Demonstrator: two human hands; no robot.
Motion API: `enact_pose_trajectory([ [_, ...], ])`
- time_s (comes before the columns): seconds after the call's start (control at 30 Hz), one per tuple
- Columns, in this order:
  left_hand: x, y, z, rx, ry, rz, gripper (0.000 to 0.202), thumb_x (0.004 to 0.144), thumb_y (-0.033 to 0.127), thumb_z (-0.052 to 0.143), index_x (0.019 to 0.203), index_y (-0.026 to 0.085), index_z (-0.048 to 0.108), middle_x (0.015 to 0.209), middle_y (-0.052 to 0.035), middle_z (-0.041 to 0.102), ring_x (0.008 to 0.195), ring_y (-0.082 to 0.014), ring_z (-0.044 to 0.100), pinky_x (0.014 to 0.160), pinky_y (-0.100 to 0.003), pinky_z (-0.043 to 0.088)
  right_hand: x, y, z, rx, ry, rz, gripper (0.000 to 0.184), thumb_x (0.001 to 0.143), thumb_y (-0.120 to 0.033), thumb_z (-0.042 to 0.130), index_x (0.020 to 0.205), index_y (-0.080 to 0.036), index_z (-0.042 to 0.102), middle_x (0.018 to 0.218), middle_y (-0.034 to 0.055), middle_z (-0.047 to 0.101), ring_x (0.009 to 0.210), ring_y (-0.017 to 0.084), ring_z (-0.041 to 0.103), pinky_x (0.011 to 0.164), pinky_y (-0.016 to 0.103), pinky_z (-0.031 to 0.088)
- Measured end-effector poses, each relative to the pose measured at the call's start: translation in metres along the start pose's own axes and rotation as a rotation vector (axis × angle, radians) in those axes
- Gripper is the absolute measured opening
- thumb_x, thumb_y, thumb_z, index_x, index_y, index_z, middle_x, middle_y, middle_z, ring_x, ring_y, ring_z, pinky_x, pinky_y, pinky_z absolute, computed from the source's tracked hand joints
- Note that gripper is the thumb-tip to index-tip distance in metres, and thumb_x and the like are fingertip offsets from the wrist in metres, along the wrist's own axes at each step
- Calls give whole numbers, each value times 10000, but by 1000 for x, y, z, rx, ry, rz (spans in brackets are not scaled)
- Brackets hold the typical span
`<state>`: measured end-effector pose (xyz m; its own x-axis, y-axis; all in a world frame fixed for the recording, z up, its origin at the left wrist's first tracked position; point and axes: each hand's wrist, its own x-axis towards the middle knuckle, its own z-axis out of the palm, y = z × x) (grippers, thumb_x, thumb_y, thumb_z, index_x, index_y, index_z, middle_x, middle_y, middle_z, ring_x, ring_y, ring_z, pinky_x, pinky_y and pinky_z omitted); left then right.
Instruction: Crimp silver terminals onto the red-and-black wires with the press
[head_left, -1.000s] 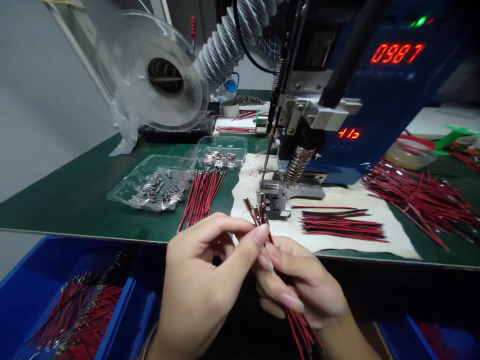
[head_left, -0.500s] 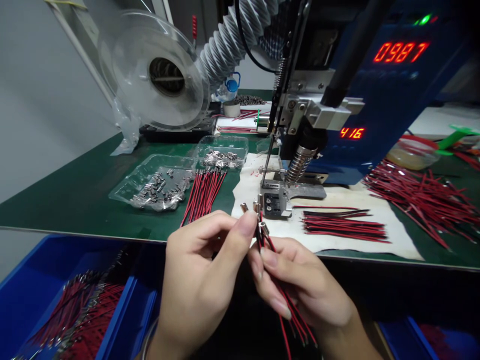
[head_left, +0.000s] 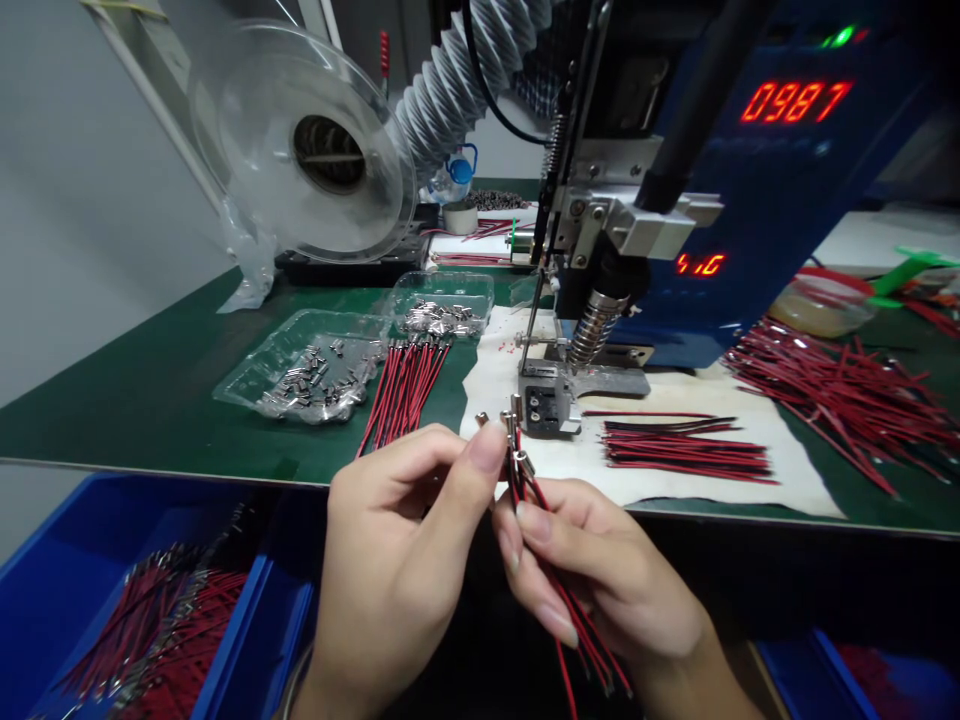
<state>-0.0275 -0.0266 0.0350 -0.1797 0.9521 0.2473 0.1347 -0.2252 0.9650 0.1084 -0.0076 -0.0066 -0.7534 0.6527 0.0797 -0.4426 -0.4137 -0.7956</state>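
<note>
My right hand (head_left: 615,565) is closed around a loose bunch of red and black wires (head_left: 589,625), which hang down below its fingers. Small silver metal cylinders (head_left: 523,463) cap the upper ends of these wires, at differing heights. My left hand (head_left: 409,545) is closed in a pinch at the top of the bunch, thumb against forefinger. One silver cylinder tip (head_left: 481,419) pokes out just past that thumb; the rest of it is hidden by the fingers. Both hands are in front of the table edge, just short of the machine's small clamp block (head_left: 546,400).
A blue machine (head_left: 795,200) with red digits stands behind the clamp. Cut wires (head_left: 686,450) lie on a white sheet (head_left: 795,490), with a larger wire pile (head_left: 847,400) at right. Clear trays (head_left: 232,385) hold silver cylinders. Blue bins (head_left: 259,620) sit below the table.
The hands keep nearly the same pose and grip. The whole view has shifted slightly, and the left thumb sits a little lower on the bunch.
</note>
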Motion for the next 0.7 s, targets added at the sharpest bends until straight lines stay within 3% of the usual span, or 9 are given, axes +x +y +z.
enact_pose_trajectory([
  [0.23,1,1,-1,-5,-36,12,341,881,287,580,562,168,593,466,25,499,436,-71,485,432,-168,380,1,1,0,31,-13,-13,238,971,-299,451,847,-120,549,510,-41,492,419,32,379,458,155,304],
  [0.4,-1,-1,-6,10,-104,43,271,899,249,547,649,184,627,568,16,570,522,-79,540,485,-161,415,0,5,-3,94,-38,-29,245,978,-291,427,851,-126,556,489,-54,460,365,26,277,401,160,231],
  [0.5,-4,-2,-7,50,-117,70,185,869,210,580,696,195,642,614,21,583,537,-79,542,499,-159,424,-1,5,-5,232,-106,-16,241,970,-304,438,863,-131,566,467,-72,428,325,25,219,369,161,218],
  [0.7,-5,-2,-4,68,-97,83,144,858,208,603,721,208,647,650,32,569,531,-59,511,506,-148,410,1,5,-7,557,-294,35,211,959,-270,452,832,-142,561,451,-86,379,324,29,240,382,137,260],
])
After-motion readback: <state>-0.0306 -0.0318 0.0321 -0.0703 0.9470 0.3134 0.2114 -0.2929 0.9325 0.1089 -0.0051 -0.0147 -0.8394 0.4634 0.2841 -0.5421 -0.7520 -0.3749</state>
